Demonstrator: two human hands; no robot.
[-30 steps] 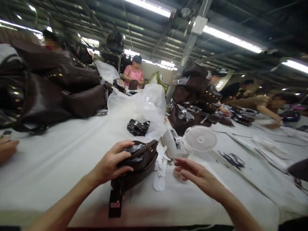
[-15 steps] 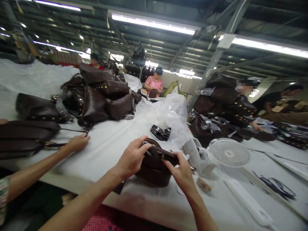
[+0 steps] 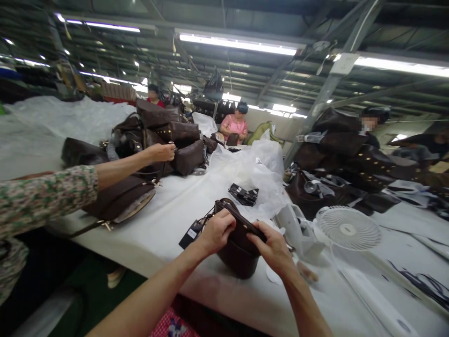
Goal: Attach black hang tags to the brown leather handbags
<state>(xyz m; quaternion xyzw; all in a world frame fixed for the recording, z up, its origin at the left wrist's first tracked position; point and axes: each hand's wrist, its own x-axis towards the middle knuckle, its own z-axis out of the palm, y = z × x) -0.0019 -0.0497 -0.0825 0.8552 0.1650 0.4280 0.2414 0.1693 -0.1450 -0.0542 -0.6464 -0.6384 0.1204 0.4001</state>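
Centrally, one small dark-brown leather bag [image 3: 238, 243] is clamped by both hands, left hand [image 3: 216, 232] and right hand [image 3: 274, 249], on the white counter [image 3: 168, 210]; one white fan [image 3: 347, 229] stands nearby.

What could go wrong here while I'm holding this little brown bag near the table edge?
The brown bag stands close to the table's near edge, gripped at its top by your left hand and right hand; a slip could tip it off. Its hang tag dangles loose and might snag. The white desk fan sits just right of your right hand, so a wide elbow swing could knock it.
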